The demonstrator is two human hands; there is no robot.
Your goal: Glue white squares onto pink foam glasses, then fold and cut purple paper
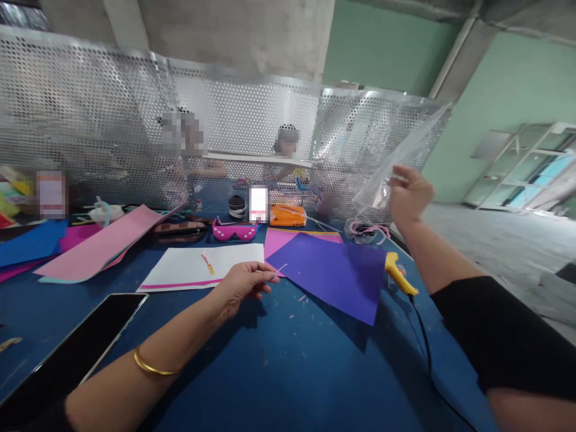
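My left hand (245, 282) rests low over the blue table (288, 372), fingers pinched on a thin pale stick (278, 270) beside a white sheet (198, 267). My right hand (408, 193) is raised at the right, closed on a clear plastic bag (400, 159) that hangs up in the air. A purple paper sheet (335, 273) lies between the two hands. A yellow glue gun (398, 274) lies at the purple sheet's right corner, under my right forearm.
Pink sheets (101, 243) and a blue sheet (31, 240) lie at the left. Pink novelty glasses (234, 230), an orange box (288, 215) and a tape roll (237, 206) sit by the perforated metal screen (252, 120). A dark tablet (76, 351) lies near left. People sit behind the screen.
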